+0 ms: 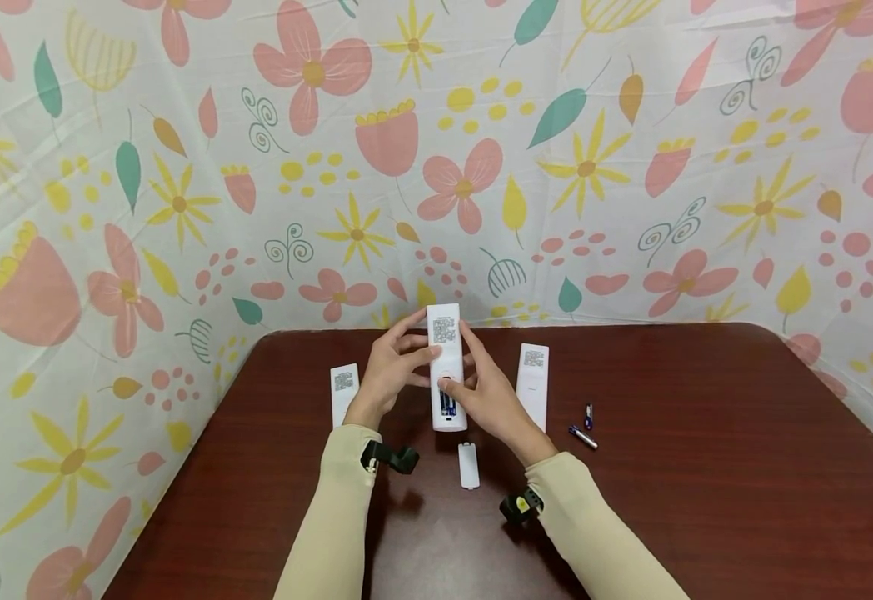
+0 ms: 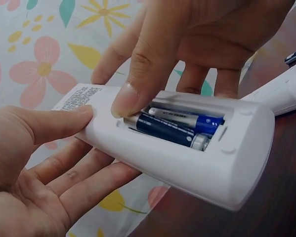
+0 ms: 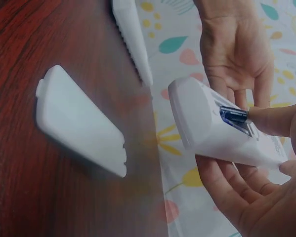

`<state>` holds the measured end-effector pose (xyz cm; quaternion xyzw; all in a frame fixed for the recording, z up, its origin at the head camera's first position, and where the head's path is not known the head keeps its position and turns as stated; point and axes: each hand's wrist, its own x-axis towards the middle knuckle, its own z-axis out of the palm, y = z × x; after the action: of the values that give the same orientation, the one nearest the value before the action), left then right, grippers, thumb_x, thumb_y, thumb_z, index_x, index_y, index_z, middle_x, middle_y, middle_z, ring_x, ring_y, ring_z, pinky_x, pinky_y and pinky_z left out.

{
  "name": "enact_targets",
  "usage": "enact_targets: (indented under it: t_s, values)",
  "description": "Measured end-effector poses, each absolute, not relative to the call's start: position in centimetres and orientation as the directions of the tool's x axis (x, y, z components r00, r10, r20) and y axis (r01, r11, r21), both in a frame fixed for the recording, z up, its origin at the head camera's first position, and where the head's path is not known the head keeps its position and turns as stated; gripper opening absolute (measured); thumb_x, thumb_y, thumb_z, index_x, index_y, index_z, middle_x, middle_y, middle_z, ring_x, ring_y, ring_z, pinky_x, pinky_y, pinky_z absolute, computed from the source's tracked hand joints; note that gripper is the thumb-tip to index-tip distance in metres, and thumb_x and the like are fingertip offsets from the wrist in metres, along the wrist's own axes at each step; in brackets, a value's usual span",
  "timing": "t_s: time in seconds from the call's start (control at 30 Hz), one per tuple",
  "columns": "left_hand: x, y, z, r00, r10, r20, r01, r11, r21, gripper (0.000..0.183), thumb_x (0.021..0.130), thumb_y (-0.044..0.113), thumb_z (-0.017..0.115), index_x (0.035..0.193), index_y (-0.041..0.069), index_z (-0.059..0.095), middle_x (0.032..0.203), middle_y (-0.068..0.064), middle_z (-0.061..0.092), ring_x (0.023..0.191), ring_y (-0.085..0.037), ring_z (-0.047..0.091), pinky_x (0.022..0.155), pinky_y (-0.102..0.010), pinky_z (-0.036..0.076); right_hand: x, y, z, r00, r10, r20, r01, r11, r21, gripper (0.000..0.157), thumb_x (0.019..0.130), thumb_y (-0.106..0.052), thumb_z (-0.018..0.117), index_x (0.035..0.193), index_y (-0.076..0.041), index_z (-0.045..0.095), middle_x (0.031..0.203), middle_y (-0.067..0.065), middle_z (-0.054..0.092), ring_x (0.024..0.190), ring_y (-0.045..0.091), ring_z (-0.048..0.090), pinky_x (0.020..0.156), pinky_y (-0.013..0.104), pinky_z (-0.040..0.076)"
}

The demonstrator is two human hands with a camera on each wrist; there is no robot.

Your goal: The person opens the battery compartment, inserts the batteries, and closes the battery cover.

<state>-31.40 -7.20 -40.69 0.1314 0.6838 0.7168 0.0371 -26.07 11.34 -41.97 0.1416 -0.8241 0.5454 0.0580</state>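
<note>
A white remote control (image 1: pixel 446 333) is held up with its back facing me and its battery compartment uncovered. My left hand (image 1: pixel 390 372) grips it along the left side, thumb on its back. From the right, my right hand (image 1: pixel 495 398) holds the other side, and its thumb presses the end of a dark blue battery (image 2: pixel 162 131) in the compartment. Beside that battery lies a second one, silver and blue (image 2: pixel 187 118). Under the remote, the white battery cover (image 1: pixel 469 465) lies on the table.
Two more white remotes lie face down, one at the left (image 1: pixel 342 385), one at the right (image 1: pixel 533 385). Two loose batteries, one upper (image 1: pixel 589 416) and one lower (image 1: pixel 583 437), lie right of them on the dark red table (image 1: pixel 706 467). A flowered cloth (image 1: pixel 481 100) hangs behind.
</note>
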Motion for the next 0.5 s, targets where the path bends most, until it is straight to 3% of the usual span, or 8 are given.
enact_targets:
  t_s: [0.5]
  values:
    - [-31.50,-7.23,-40.63,-0.962,0.231,0.143,0.126,-0.087,0.988,0.065,0.100,0.003,0.075,0.157,0.026,0.055,0.122,-0.019,0.070,0.094,-0.028,0.074,0.063,-0.042,0.065,-26.12,11.03,-42.09,-0.943,-0.154,0.294,-0.331,0.379,-0.864,0.097,0.099,-0.002,0.075,0.173,-0.024,0.017,0.120,0.015,0.057,0.077,0.026,0.059,0.069,0.038,0.055]
